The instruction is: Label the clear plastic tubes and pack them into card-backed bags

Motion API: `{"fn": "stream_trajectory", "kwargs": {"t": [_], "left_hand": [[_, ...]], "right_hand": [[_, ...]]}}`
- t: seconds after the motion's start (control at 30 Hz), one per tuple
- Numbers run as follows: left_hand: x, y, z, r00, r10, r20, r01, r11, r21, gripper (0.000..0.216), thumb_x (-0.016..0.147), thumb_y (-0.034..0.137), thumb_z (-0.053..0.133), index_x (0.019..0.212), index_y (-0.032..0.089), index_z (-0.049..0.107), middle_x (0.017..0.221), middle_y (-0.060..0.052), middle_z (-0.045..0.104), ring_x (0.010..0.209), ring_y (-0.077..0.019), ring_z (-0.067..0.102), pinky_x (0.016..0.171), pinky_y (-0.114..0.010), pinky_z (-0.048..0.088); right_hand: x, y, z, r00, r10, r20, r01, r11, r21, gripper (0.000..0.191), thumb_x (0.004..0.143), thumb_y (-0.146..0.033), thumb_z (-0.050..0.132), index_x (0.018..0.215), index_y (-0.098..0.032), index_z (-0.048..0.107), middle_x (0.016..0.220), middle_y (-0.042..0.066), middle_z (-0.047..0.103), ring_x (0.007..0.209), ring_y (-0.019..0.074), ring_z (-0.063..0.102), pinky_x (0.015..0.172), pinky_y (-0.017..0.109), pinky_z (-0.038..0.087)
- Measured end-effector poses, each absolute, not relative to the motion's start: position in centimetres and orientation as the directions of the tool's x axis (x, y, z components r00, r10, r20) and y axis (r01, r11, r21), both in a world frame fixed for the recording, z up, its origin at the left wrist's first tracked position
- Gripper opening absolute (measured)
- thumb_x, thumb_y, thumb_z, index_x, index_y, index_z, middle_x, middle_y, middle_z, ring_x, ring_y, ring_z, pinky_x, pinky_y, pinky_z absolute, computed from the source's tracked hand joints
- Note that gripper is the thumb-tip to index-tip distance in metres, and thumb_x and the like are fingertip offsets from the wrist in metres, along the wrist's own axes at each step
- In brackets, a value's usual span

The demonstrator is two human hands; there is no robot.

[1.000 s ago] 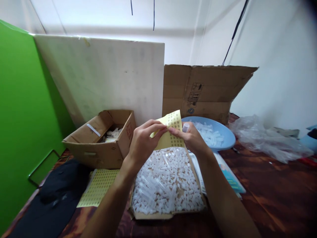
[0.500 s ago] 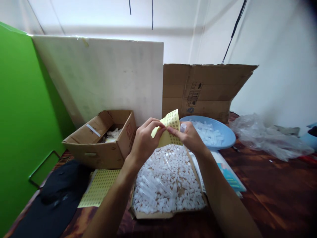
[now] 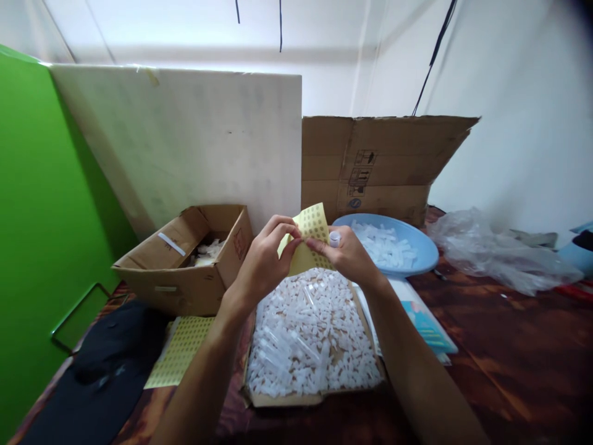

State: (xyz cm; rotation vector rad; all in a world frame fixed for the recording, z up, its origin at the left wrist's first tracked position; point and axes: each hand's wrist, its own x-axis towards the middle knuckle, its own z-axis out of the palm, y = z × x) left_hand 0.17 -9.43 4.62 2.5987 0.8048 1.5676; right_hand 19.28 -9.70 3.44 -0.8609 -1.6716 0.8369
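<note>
A yellow sheet of small round stickers (image 3: 311,224) is held up between my two hands, bent along its middle. My left hand (image 3: 273,250) is closed, thumb and forefinger pinching at the sheet's left edge. With its thumb on the front, my right hand (image 3: 347,250) grips the sheet's right side. A small clear plastic tube (image 3: 334,238) also sits in the right hand, its round end sticking out above the thumb. Below both hands lies a shallow cardboard tray (image 3: 287,400) full of small white plastic pieces (image 3: 343,315), with several clear tubes (image 3: 282,352) on top.
On the left stand an open cardboard box (image 3: 185,287), more sticker sheets (image 3: 180,349) and a black cap (image 3: 111,364). A blue basin (image 3: 426,247) of white pieces is behind my right hand. Plastic bags (image 3: 500,247) lie at right, and a cardboard panel (image 3: 389,154) rises behind.
Both hands and the sheet appear slightly further left, along with the whole view. The pinch on the sheet and the tube in the right hand look the same.
</note>
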Motion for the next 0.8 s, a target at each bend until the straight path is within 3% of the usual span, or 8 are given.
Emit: {"fn": "stream_trajectory", "kwargs": {"t": [0.1, 0.17, 0.27, 0.37, 0.5, 0.8], "left_hand": [[0.2, -9.4, 4.6, 0.361, 0.431, 0.827, 0.39, -0.875, 0.286, 0.008, 0.096, 0.01, 0.06, 0.093, 0.018, 0.06, 0.111, -0.008, 0.062, 0.111, -0.0181, 0.062, 0.098, -0.036, 0.052], [0.2, -9.5, 4.7, 0.337, 0.466, 0.818, 0.352, -0.868, 0.349, 0.007, 0.096, 0.013, 0.061, 0.092, 0.018, 0.06, 0.114, -0.008, 0.06, 0.117, -0.0203, 0.061, 0.103, -0.04, 0.051], [0.4, -9.8, 4.8, 0.302, 0.56, 0.772, 0.254, -0.827, 0.501, 0.005, 0.097, 0.02, 0.061, 0.092, 0.019, 0.062, 0.12, -0.009, 0.058, 0.123, -0.0229, 0.058, 0.109, -0.046, 0.047], [0.6, -10.4, 5.0, 0.327, 0.626, 0.708, 0.187, -0.778, 0.6, 0.01, 0.098, 0.026, 0.061, 0.091, 0.02, 0.064, 0.125, -0.009, 0.057, 0.126, -0.0235, 0.056, 0.114, -0.048, 0.043], [0.9, -10.9, 5.2, 0.379, 0.649, 0.66, 0.22, -0.755, 0.617, 0.012, 0.097, 0.027, 0.063, 0.088, 0.02, 0.066, 0.127, -0.009, 0.058, 0.128, -0.0231, 0.054, 0.116, -0.048, 0.039], [1.1, -10.3, 4.7, 0.355, 0.624, 0.697, 0.288, -0.782, 0.553, 0.008, 0.094, 0.023, 0.066, 0.087, 0.019, 0.067, 0.124, -0.009, 0.06, 0.122, -0.0217, 0.057, 0.113, -0.048, 0.042]], "right_hand": [[19.2, -9.4, 3.1, -0.221, 0.856, 0.466, 0.09, 0.494, -0.865, 0.033, 0.088, -0.043, 0.07, 0.094, -0.011, 0.075, 0.08, 0.007, 0.071, 0.069, 0.0174, 0.062, 0.061, 0.029, 0.048], [19.1, -9.0, 2.9, -0.192, 0.848, 0.494, 0.166, 0.524, -0.835, 0.032, 0.09, -0.043, 0.068, 0.093, -0.012, 0.075, 0.078, 0.006, 0.071, 0.068, 0.0176, 0.062, 0.06, 0.029, 0.046], [19.0, -8.6, 2.6, -0.175, 0.792, 0.584, 0.392, 0.601, -0.697, 0.026, 0.093, -0.034, 0.062, 0.081, -0.013, 0.073, 0.071, 0.004, 0.068, 0.061, 0.016, 0.057, 0.057, 0.028, 0.04], [18.6, -8.5, 2.4, -0.253, 0.713, 0.654, 0.494, 0.676, -0.547, 0.021, 0.094, -0.02, 0.055, 0.081, -0.015, 0.071, 0.073, 0.004, 0.07, 0.062, 0.016, 0.059, 0.06, 0.028, 0.039], [18.2, -8.6, 2.3, -0.295, 0.667, 0.684, 0.51, 0.715, -0.478, 0.018, 0.094, -0.018, 0.053, 0.084, -0.016, 0.069, 0.08, 0.006, 0.073, 0.068, 0.0174, 0.063, 0.066, 0.028, 0.041], [18.4, -8.5, 2.0, -0.317, 0.691, 0.649, 0.562, 0.688, -0.458, 0.015, 0.09, -0.014, 0.053, 0.08, -0.018, 0.063, 0.083, 0.007, 0.072, 0.072, 0.0188, 0.063, 0.07, 0.029, 0.044]]}}
